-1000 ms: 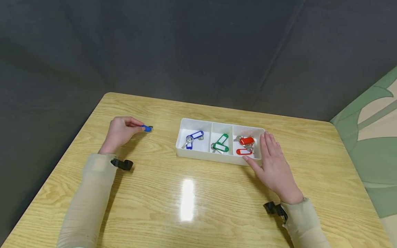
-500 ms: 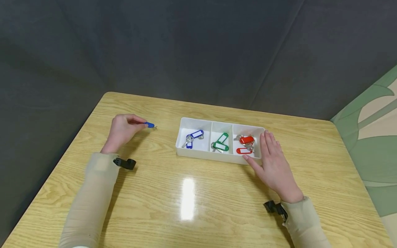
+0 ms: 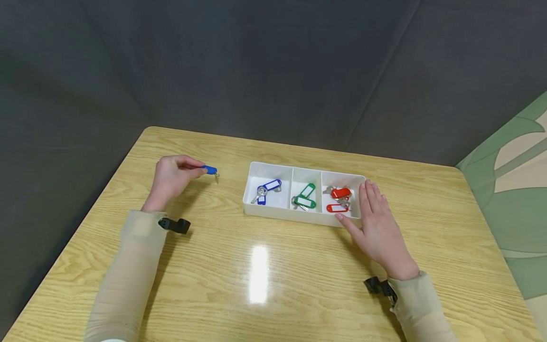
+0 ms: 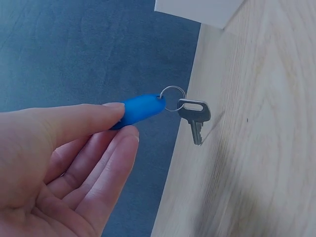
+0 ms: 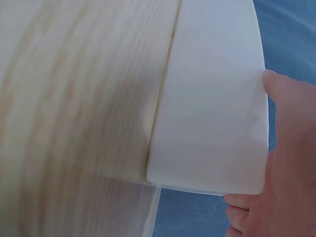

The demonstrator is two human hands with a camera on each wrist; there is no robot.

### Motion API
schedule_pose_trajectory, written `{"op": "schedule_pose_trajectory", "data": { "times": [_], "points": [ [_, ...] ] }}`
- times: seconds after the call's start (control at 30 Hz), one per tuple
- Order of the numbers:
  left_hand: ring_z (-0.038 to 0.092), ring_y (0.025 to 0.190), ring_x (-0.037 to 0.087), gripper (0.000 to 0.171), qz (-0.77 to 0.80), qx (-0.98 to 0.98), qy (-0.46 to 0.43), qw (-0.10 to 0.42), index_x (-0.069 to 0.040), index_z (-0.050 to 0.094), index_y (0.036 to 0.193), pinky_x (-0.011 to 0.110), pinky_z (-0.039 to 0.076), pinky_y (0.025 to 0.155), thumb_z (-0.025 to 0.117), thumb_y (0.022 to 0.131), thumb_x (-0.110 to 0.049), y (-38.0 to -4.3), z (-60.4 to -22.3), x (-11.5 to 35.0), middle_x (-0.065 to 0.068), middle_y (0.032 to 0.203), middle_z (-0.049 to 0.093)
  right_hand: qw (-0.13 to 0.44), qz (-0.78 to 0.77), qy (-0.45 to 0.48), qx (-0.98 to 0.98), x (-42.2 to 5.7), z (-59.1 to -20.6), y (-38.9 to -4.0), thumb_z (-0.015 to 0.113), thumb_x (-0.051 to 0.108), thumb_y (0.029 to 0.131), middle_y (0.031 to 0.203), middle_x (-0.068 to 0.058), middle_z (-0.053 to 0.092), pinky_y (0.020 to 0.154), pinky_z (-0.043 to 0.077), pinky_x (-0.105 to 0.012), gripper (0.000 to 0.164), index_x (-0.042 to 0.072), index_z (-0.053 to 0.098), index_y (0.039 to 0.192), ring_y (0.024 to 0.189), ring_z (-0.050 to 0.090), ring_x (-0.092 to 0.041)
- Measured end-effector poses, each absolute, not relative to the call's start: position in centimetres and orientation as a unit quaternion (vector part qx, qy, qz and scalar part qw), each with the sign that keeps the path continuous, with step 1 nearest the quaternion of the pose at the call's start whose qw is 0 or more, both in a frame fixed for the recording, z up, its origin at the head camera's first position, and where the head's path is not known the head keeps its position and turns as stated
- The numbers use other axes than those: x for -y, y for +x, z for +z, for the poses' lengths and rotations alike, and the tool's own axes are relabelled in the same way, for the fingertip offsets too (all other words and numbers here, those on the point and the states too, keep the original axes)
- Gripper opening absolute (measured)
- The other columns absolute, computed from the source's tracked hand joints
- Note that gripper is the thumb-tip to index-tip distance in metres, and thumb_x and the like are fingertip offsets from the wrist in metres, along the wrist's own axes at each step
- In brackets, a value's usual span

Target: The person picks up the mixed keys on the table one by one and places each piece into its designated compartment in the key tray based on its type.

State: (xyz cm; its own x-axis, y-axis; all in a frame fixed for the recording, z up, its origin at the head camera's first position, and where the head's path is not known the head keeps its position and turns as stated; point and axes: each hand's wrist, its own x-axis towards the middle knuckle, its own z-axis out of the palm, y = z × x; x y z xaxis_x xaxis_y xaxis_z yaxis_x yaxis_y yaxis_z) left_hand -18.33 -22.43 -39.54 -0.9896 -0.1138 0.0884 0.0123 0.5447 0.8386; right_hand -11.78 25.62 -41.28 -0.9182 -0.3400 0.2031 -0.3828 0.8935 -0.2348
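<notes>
My left hand (image 3: 173, 178) pinches a blue key tag (image 4: 143, 109) between thumb and fingers, above the table left of the box. From its ring hangs a small silver key (image 4: 196, 118). A white box (image 3: 282, 214) with three compartments stands on the table. Blue tags (image 3: 272, 185) with keys lie in its left compartment, green tags (image 3: 305, 202) with keys in the middle, and red tags (image 3: 340, 193) with keys in the right. My right hand (image 3: 380, 228) rests against the box's right end, thumb on the front rim and fingers extended along the end wall.
The wooden table (image 3: 205, 285) has a bright light reflection near its middle. A dark curtain (image 3: 273, 71) hangs behind its far edge, and a green and beige patterned surface (image 3: 521, 190) stands at the right.
My left hand has moved slightly right and away from me with the blue key tag; the key now hangs down from its ring. The right hand and the box have stayed put.
</notes>
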Motion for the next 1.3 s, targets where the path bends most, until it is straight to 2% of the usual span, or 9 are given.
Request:
{"op": "schedule_pose_trajectory", "data": {
  "times": [0.3, 0.6, 1.07, 1.3],
  "points": [
    [0.068, 0.080, 0.016, 0.017, -0.487, 0.870, 0.031, 0.075, -0.004, 0.080, 0.101, 0.024, 0.052, 0.067, 0.081, 0.090, -0.017, -18.2, -39.1, 21.9, 0.009, 0.096, 0.075, 0.074, 0.139, 0.182, 0.971, -25.7, -41.2, -11.7, 0.058, 0.052, 0.100, 0.165, -0.027, 0.011, 0.122, 0.006, -0.050, 0.095, -0.010, 0.015, 0.157, 0.152, 0.007, -0.041],
    [0.069, 0.077, 0.013, 0.015, -0.479, 0.871, 0.015, 0.104, -0.003, 0.080, 0.099, 0.022, 0.051, 0.064, 0.082, 0.089, -0.015, -18.1, -38.7, 21.5, 0.010, 0.094, 0.075, 0.080, 0.145, 0.185, 0.969, -25.6, -41.2, -11.7, 0.059, 0.051, 0.100, 0.164, -0.028, 0.012, 0.122, 0.006, -0.050, 0.095, -0.010, 0.016, 0.157, 0.152, 0.009, -0.041],
    [0.068, 0.079, 0.018, 0.013, -0.488, 0.865, 0.001, 0.119, -0.004, 0.080, 0.098, 0.024, 0.052, 0.066, 0.082, 0.089, -0.013, -17.8, -38.2, 20.7, 0.009, 0.093, 0.075, 0.080, 0.138, 0.186, 0.969, -25.6, -41.4, -11.8, 0.059, 0.052, 0.100, 0.165, -0.028, 0.012, 0.122, 0.006, -0.050, 0.095, -0.010, 0.016, 0.157, 0.152, 0.008, -0.040],
    [0.068, 0.077, 0.017, 0.012, -0.488, 0.863, -0.011, 0.133, -0.004, 0.080, 0.096, 0.024, 0.051, 0.064, 0.083, 0.088, -0.013, -17.7, -37.9, 20.3, 0.008, 0.091, 0.075, 0.083, 0.139, 0.189, 0.969, -25.7, -41.5, -11.9, 0.059, 0.052, 0.100, 0.164, -0.028, 0.012, 0.122, 0.006, -0.050, 0.095, -0.010, 0.016, 0.157, 0.152, 0.008, -0.040]
  ]
}}
